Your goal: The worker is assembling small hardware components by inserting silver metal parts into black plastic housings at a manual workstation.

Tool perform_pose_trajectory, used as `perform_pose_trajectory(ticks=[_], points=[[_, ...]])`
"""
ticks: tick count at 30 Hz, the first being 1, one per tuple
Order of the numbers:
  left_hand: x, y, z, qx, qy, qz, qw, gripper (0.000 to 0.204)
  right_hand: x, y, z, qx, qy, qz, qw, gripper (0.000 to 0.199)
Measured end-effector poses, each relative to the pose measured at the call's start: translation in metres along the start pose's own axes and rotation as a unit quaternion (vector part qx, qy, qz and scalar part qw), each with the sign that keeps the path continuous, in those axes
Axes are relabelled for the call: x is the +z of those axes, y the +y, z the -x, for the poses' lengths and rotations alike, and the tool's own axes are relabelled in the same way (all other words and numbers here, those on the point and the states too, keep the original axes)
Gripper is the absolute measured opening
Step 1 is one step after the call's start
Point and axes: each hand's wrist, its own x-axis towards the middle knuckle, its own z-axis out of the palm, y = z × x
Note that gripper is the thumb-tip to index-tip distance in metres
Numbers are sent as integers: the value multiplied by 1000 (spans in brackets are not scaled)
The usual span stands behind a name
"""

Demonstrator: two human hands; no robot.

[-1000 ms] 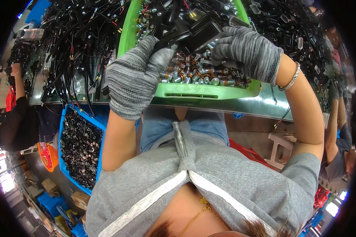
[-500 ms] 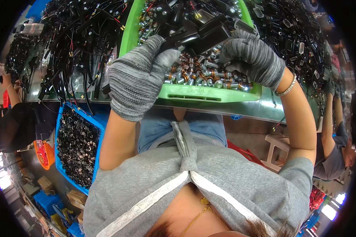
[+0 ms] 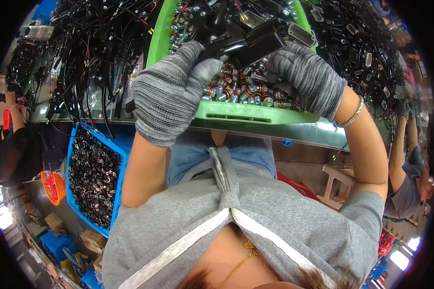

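My left hand (image 3: 171,91), in a grey striped knit glove, is closed around the stem of a black plastic housing (image 3: 260,45) with a box-shaped head. The housing is held over a green tray (image 3: 236,111) of small metal cylinders with copper-coloured rings (image 3: 241,89). My right hand (image 3: 306,72), gloved alike, has its fingers curled beside the right end of the housing. A rectangular grey-rimmed cover (image 3: 302,34) with rounded corners sits at its fingertips, seemingly gripped there. The right fingertips are partly hidden behind the housing and the hand itself.
Black cables with small connectors (image 3: 89,72) heap up left of the tray. More black parts and clear covers (image 3: 357,48) are piled on the right. Below the table edge at left stands a blue bin (image 3: 94,178) of small dark parts. Other people work at both sides.
The rectangular cover has turned to show more of its face. My right hand has shifted slightly down, and the housing has moved a little to the right. The left grip looks the same.
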Motion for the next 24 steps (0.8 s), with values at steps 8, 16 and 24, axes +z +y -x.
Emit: perform_pose_trajectory(ticks=[8, 16, 24], points=[[5, -9, 5, 4, 6, 16, 1000, 40, 9, 13, 32, 58, 164, -334, 926, 47], [-6, -2, 3, 62, -63, 24, 996, 33, -8, -9, 9, -23, 339, -459, 821, 55], [-8, 5, 0, 55, -104, 49, 992, 28, -13, -7, 13, 56, 292, -448, 843, 24]])
